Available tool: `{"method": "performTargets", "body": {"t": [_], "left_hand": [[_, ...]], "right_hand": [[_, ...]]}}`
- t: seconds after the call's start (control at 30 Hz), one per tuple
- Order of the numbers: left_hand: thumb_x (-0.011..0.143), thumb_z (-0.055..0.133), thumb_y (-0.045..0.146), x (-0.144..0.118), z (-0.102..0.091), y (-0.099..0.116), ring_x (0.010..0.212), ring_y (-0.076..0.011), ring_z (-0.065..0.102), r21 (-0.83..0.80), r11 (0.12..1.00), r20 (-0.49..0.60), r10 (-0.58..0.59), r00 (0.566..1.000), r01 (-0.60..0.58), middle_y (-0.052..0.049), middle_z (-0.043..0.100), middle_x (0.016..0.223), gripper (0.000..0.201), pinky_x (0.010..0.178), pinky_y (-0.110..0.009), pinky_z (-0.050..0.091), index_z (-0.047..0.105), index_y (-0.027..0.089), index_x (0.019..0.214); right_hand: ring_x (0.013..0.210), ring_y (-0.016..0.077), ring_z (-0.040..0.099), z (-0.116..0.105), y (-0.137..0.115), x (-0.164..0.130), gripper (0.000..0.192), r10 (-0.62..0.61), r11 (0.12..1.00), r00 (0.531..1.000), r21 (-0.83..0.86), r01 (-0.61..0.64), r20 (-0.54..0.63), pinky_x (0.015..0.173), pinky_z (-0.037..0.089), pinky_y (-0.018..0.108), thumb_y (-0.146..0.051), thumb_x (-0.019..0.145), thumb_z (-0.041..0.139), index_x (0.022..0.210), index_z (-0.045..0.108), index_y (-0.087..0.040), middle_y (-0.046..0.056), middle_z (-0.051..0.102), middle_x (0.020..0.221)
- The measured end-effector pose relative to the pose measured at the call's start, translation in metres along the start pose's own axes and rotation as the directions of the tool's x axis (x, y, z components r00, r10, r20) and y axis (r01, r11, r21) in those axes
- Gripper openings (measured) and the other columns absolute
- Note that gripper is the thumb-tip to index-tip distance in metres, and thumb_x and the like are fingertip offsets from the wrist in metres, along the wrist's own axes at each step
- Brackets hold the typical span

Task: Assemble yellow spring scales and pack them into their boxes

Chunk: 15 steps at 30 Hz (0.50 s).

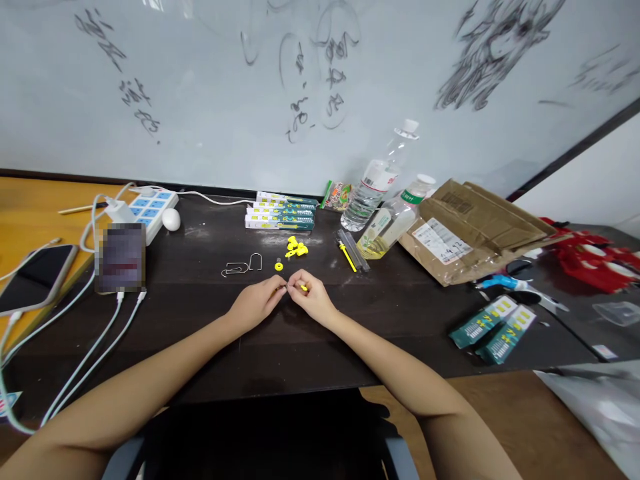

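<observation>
Close together over the dark table (210,363), my left hand (257,303) and my right hand (314,300) nearly touch at the fingertips. My left hand is closed in a pinch on something small and dark that I cannot make out. Curled in the fingers of my right hand is a small yellow plastic part (304,288), mostly hidden. Just beyond the fingertips lies a yellow ring-shaped piece (279,266), with a cluster of yellow plastic pieces (299,249) behind it. Bent metal wires (236,269) lie to the left. A yellow stick (349,257) rests beside dark strips (356,251) to the right.
Several slim boxes (280,212) line the whiteboard (215,100). Two bottles (375,183) stand at back right near a cardboard package (450,233). Green boxes (493,327) and scissors (547,300) lie right. A power strip (156,210), cables and phone (37,277) sit left.
</observation>
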<state>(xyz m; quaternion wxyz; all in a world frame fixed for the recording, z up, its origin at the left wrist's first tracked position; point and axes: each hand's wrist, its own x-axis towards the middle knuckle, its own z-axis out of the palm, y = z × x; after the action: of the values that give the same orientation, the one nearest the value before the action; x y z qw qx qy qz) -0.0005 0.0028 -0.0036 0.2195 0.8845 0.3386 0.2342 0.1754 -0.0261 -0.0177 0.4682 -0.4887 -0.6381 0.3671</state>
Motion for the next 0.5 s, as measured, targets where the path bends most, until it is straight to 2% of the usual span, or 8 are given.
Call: {"method": "performTargets", "body": {"t": [0.5], "left_hand": [[0.094, 0.039, 0.028, 0.0002, -0.0007, 0.0016, 0.074, -0.0161, 0.062, -0.025, 1.000, 0.000, -0.017, 1.000, 0.017, -0.002, 0.065, 0.087, 0.016, 0.067, -0.026, 0.044, 0.052, 0.020, 0.097]], "right_hand": [[0.048, 0.0076, 0.025, -0.0024, -0.0002, -0.0004, 0.012, 0.002, 1.000, 1.000, -0.013, -0.001, 0.015, 0.050, 0.023, 0.022, -0.031, 0.079, 0.056, 0.080, 0.051, -0.020, -0.008, 0.028, 0.055]]}}
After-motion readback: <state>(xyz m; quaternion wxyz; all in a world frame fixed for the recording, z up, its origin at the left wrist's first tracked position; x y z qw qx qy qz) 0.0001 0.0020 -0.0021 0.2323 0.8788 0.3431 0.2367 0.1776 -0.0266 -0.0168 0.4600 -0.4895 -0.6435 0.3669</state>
